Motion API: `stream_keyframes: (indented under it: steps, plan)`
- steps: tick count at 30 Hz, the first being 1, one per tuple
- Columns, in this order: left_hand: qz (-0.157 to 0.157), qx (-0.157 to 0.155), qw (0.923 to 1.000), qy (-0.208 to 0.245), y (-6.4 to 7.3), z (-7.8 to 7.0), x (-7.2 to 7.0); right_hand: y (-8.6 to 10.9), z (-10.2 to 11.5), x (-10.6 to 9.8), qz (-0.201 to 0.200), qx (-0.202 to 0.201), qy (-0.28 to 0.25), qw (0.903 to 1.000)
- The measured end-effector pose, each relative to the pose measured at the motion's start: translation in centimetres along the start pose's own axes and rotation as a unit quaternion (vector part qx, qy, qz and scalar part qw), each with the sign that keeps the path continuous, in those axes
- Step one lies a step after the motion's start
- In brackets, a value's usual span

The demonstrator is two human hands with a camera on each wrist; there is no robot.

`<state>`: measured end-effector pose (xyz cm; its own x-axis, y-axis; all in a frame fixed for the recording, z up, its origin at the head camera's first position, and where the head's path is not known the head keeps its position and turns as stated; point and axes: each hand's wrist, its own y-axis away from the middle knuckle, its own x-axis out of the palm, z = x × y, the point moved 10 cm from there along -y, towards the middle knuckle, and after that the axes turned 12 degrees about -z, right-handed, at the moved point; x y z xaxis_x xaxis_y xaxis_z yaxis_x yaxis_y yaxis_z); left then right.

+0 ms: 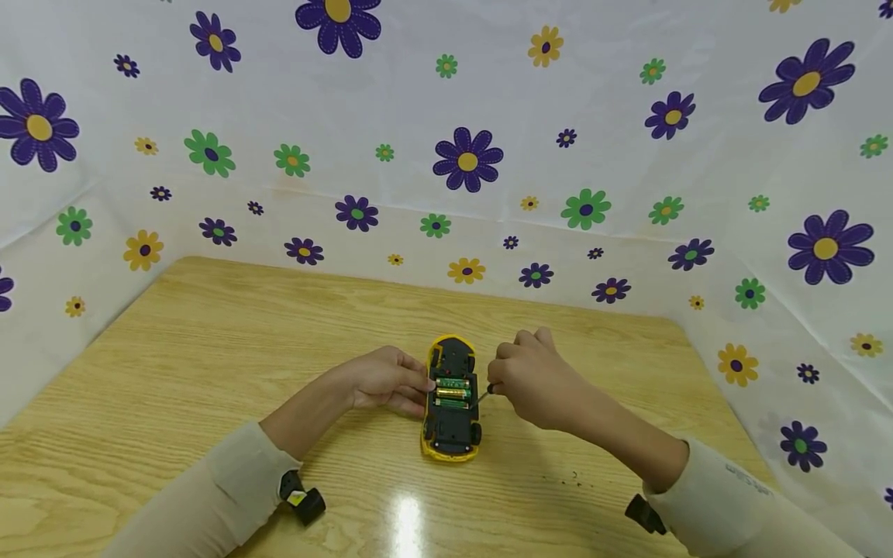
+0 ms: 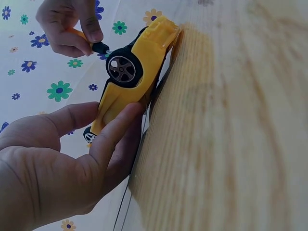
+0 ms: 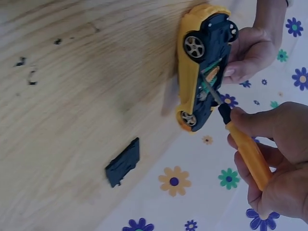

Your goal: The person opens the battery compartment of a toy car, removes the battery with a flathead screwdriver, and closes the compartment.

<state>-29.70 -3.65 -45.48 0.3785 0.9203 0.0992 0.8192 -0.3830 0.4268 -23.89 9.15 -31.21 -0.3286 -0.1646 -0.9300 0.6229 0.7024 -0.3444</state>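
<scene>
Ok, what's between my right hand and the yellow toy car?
An orange-handled screwdriver: its black collar and thin metal shaft, seen in the right wrist view.

Both arms reach forward and angle inward, with the left forearm [image 1: 307, 418] and right forearm [image 1: 628, 442] bare beyond pale sleeves [image 1: 725, 496]. The left hand [image 1: 387, 381] pinches, its thumb and fingers parted around its hold. The right hand [image 1: 533, 384] grips with curled fingers, its thumb [image 3: 255, 121] laid forward and the back of the hand turned upward. The hands are near each other, not touching.
</scene>
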Motion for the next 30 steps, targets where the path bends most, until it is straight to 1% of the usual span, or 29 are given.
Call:
stream_keyframes:
  steps: [5,8,15,22,26,30]
  plan:
    - [0.0,-0.001,1.0,-0.002,-0.1,0.0,0.0,1.2,-1.1,-0.1,-0.031,0.032,-0.04,0.9982]
    - [-0.004,0.0,1.0,-0.003,-0.1,0.1,-0.1,1.8,-1.4,-0.2,-0.054,0.038,-0.055,0.9963]
    - [-0.002,0.003,1.0,-0.004,-0.2,0.2,0.0,3.0,-1.8,-0.2,-0.103,0.042,-0.075,0.9909]
    - [0.003,0.005,1.0,-0.002,-0.2,0.2,0.1,4.0,-2.1,-0.2,-0.146,0.034,-0.103,0.9833]
    - [0.001,0.003,1.0,-0.002,-0.1,0.2,0.1,4.6,-2.5,0.1,-0.16,0.038,-0.119,0.9791]
    - [-0.001,0.0,1.0,-0.002,0.0,0.3,0.0,5.1,-3.0,0.6,-0.163,0.054,-0.143,0.9747]
